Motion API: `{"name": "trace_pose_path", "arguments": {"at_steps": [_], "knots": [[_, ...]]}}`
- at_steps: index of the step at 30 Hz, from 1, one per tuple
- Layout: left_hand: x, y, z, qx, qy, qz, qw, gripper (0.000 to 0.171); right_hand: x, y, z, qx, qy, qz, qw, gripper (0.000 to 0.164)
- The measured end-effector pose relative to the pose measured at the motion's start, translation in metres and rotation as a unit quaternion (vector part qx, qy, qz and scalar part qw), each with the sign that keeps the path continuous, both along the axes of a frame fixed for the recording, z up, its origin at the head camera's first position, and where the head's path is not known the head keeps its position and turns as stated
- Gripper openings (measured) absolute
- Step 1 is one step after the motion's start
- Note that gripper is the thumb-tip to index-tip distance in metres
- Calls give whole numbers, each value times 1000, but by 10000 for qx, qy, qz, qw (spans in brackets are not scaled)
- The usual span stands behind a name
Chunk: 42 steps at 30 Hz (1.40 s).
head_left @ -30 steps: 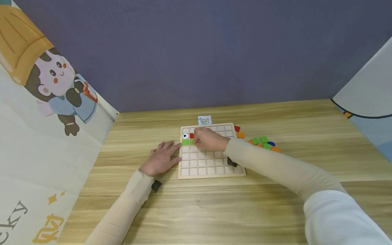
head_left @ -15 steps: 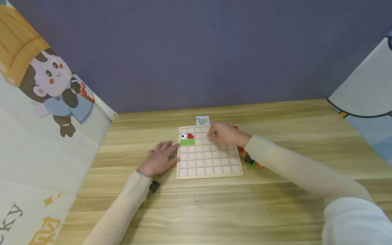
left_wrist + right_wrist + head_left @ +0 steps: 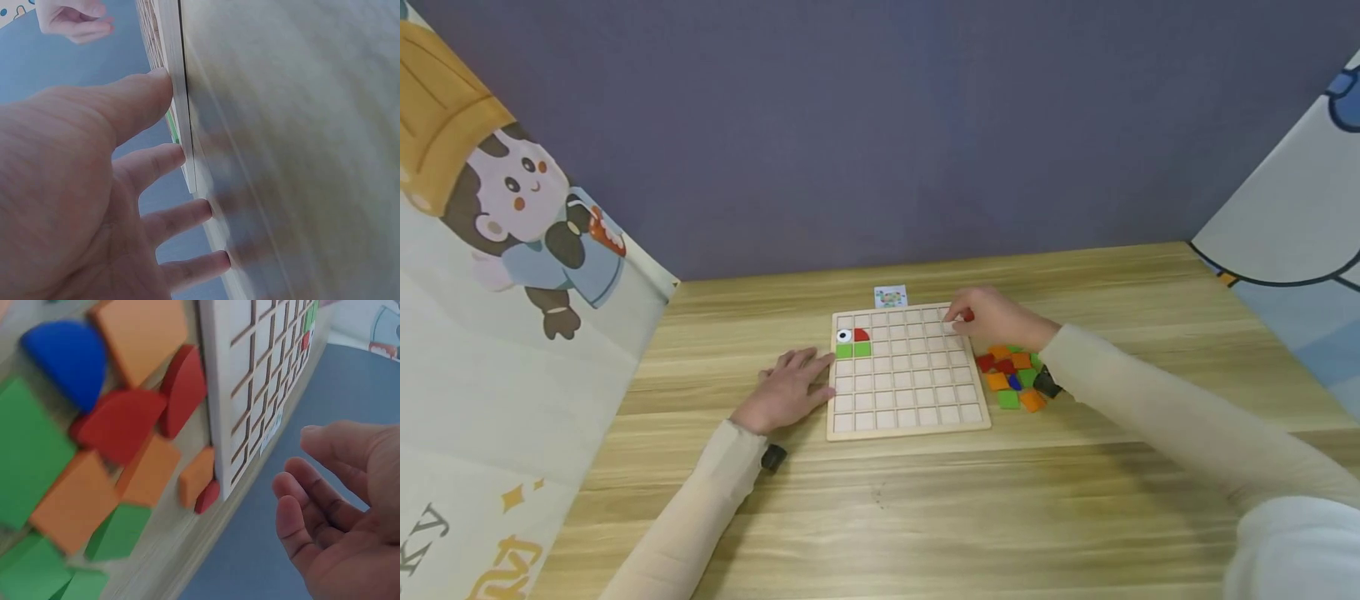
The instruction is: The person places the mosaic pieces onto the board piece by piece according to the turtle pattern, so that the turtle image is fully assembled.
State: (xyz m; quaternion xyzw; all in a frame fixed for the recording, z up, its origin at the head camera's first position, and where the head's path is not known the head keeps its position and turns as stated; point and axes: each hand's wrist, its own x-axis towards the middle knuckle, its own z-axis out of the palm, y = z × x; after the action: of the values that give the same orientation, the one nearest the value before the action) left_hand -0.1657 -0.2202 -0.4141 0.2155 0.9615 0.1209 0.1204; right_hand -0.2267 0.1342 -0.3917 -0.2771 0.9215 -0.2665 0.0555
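A wooden grid board point(image 3: 906, 379) lies flat on the table. Its upper left cells hold a white eye tile point(image 3: 844, 335), a red quarter-round tile point(image 3: 861, 335) and two green square tiles point(image 3: 853, 350). My left hand point(image 3: 786, 392) has its fingers spread, with thumb and index finger point(image 3: 165, 153) touching the board's left edge. Over the upper right corner hovers my right hand point(image 3: 996, 317). Its fingers are loosely bent and hold nothing in the right wrist view. A small red tile point(image 3: 968, 316) shows beside that hand, and an orange tile point(image 3: 197, 474) lies near the same corner.
Right of the board lies a loose pile of tiles: orange squares point(image 3: 1021, 360), green squares point(image 3: 1008, 400), red quarter-rounds point(image 3: 1004, 367) and a blue one point(image 3: 1014, 382). A small picture card point(image 3: 891, 297) lies behind the board. A dark wall point(image 3: 910, 150) rises at the table's back.
My right hand has moved right from the upper left cells to the board's upper right corner, uncovering the red quarter-round and green tiles. My left hand has stayed at the board's edge.
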Motion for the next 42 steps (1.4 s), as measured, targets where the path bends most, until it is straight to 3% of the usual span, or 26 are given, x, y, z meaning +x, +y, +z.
{"name": "trace_pose_path", "arguments": {"at_steps": [10,19,22,29,42], "knots": [[0,1,-1,-2,39,-26,10000,61,4,40,-4,71,-134,-402,9991,16],[0,-1,-1,10,42,-7,10000,62,14,74,-15,237,-164,-406,9988,16],[0,-2,-1,35,14,7,10000,62,18,78,-19,318,-242,-360,9986,17],[0,-2,0,46,-3,21,10000,62,20,80,-26,544,43,-130,9984,20],[0,0,0,9,-49,42,10000,62,18,79,-29,462,-82,-617,9970,18]]}}
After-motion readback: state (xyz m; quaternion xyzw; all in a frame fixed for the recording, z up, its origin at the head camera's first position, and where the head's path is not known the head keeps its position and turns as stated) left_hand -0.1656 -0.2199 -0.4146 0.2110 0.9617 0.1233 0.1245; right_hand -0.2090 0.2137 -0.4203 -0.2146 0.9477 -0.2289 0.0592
